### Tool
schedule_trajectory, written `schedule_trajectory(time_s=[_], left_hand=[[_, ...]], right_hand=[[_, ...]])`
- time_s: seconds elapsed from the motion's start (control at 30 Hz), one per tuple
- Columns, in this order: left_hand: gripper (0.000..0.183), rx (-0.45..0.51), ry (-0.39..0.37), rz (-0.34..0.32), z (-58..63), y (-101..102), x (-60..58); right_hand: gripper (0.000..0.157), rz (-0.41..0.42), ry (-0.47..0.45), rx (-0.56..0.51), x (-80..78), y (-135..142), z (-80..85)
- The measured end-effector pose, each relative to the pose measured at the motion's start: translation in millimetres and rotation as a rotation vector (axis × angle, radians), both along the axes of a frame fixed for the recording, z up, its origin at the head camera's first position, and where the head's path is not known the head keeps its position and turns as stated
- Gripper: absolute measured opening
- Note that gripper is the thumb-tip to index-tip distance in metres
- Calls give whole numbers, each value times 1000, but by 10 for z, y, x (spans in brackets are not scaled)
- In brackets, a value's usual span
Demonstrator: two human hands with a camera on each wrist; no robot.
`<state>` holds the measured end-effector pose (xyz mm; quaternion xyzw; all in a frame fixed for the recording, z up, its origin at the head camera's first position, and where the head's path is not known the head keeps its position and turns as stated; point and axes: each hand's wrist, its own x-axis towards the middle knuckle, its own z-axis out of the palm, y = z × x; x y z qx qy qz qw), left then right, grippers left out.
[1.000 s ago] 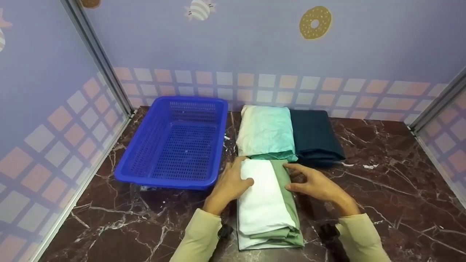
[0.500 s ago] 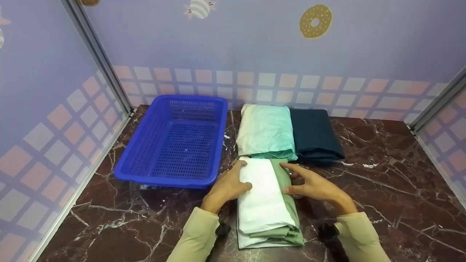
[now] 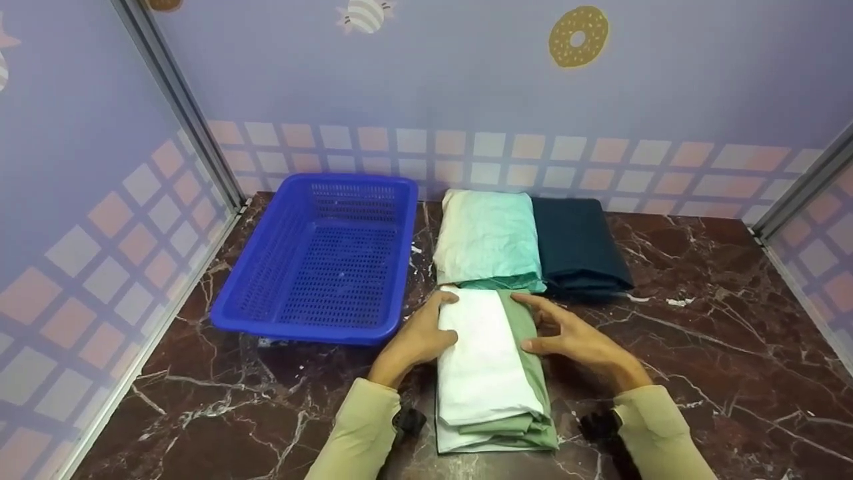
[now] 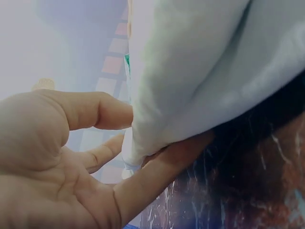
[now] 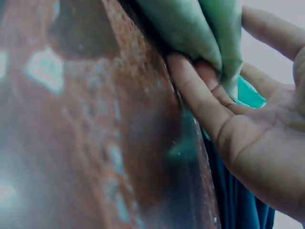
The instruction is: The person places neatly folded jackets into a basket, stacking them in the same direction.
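Marbled tabletop [image 3: 693, 360] flanks folded cloth [image 3: 483, 357], gripped at edges.

Grip [image 4: 62, 186] on white cloth [image 4: 181, 71], marbled tabletop [image 4: 281, 143]

Left grip [image 3: 421, 335], right grip [image 3: 583, 341], thumbs [image 3: 448, 338] inward

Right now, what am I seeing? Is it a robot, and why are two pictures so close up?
No robot: just a person's bare left hand and right hand. The wide picture comes from a camera on the person's head. The close ones come from cameras worn on each wrist, right beside the work. On the dark marbled table sit a blue basket, a pale green bundle and a dark blue bundle. Nearer the person lies a folded white-and-green bundle, which looks like cloth. The hands hold it by its sides, thumbs against it and some fingers tucked underneath.
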<state>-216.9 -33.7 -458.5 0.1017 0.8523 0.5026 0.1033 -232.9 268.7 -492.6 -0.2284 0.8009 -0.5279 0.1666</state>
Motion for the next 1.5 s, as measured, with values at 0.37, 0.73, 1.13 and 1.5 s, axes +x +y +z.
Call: schedule_trajectory(time_s=[0.37, 0.73, 1.13, 1.5], left_hand=[[60, 29, -7, 4, 23, 21, 6], [59, -17, 16, 67, 171, 11, 52], [68, 106, 99, 128, 331, 65, 90], [67, 456, 164, 85, 329, 103, 73]], right_hand=[[71, -32, -88, -76, 13, -31, -7], [68, -28, -71, -100, 42, -74, 111], [71, -100, 19, -166, 71, -37, 331], [72, -190, 26, -301, 117, -57, 435]])
